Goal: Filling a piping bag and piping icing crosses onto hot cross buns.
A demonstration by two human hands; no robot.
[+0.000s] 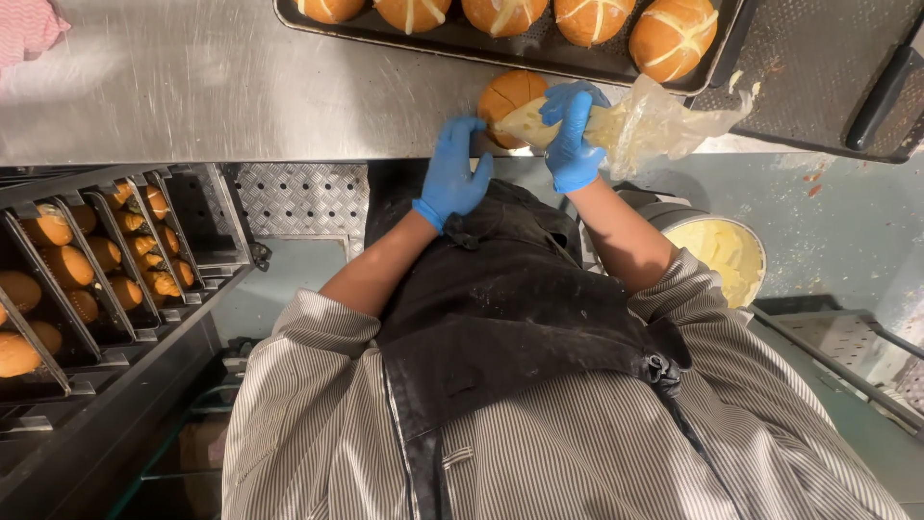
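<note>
A bun (508, 96) sits at the near edge of the steel counter (241, 87), and everything else is easiest placed from it. The left hand (452, 178), in a blue glove, rests against the bun's left side, its fingers (460, 135) loosely curved along the bun and the counter edge rather than closed around anything. The right hand (573, 135), also gloved in blue, is just right of the bun with its fingers wrapped tight around a clear piping bag (635, 125) of pale cream. The bag's narrow end lies over the top of the bun, and its loose, crumpled tail trails away to the right.

Just beyond the bun stands a dark tray (481, 43) holding a row of buns already marked with pale crosses. Below and to the right of the bun, off the counter, is a tub (722, 255) of the same pale cream. Well to the left and lower down, a rack (87, 279) carries more browned rolls on its shelves. The person wears a striped shirt and a dark apron (510, 318) dusted with flour. A pink cloth (29, 29) lies at the far left of the counter.
</note>
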